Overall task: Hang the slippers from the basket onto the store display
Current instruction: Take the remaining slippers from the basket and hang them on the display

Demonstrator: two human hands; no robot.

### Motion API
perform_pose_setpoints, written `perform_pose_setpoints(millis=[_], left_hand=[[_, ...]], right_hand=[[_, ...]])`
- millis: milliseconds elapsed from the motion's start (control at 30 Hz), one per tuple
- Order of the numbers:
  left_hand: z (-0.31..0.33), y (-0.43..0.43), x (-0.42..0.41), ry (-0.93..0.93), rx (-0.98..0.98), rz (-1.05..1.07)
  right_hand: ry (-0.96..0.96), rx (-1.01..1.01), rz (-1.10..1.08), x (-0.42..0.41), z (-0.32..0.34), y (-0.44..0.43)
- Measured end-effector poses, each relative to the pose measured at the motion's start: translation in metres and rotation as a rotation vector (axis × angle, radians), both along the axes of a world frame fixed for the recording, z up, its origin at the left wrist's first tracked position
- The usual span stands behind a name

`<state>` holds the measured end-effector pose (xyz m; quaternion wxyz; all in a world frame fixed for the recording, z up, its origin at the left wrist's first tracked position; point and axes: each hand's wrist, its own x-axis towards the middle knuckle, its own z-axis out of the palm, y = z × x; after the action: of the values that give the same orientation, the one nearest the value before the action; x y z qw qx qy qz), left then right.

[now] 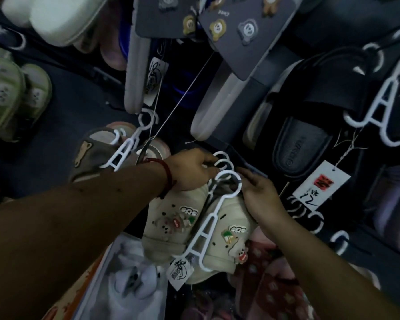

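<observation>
Slippers in a cream colour, soft clogs with little picture charms on top, sat side by side on a white plastic hanger. They were low in the middle, between the two hands and in front of the dark display wall. A small paper tag dangled under them. The big hook at the top of the hanger was just below a bunch of white round hooks on the wall. I could not tell if the big hook was caught on anything. The left hand had a red string band on its wrist. Its fingers were curled tight on the white round hooks. The right hand lay with its fingers nearly straight, not gripping, touching the top of the hanger and resting against the slipper on that side. Black slippers with a wide strap hung to the right on another white hanger, and a white price tag with red and black marks hung from them. Grey slippers with little bear charms hung above. A brown slipper with a bear on it hung to the left. Pale green slippers were at the far left edge. Below the cream slippers, some white fluffy things lay in a box, too blurry to name.
</observation>
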<state>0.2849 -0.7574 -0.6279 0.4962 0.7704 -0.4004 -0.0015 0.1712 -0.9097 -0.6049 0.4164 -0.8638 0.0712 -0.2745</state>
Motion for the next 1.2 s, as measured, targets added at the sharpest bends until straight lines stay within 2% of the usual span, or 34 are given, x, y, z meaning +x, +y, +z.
perform_pose_setpoints(millis=[133,300,500,733,933,1200], left_hand=[[-0.001,0.005,-0.013,-0.011,-0.013,0.047],[-0.003,0.029,-0.053,-0.172,-0.096,0.151],[-0.004,0.056,-0.12,-0.291,-0.129,0.162],[-0.004,0.031,-0.188,-0.184,-0.033,0.096],[-0.01,-0.021,-0.221,-0.173,-0.092,0.025],[-0.028,-0.11,-0.204,-0.003,-0.181,-0.044]], right_hand=[[-0.011,-0.027,-0.017,-0.004,-0.002,-0.002],[-0.02,-0.155,-0.041,-0.029,-0.004,-0.012],[0.028,-0.089,0.042,-0.093,-0.008,-0.017],[0.051,-0.012,0.047,-0.179,-0.01,-0.037],[0.065,0.004,-0.074,-0.233,-0.008,-0.082],[0.028,0.115,-0.216,-0.23,-0.011,-0.156]])
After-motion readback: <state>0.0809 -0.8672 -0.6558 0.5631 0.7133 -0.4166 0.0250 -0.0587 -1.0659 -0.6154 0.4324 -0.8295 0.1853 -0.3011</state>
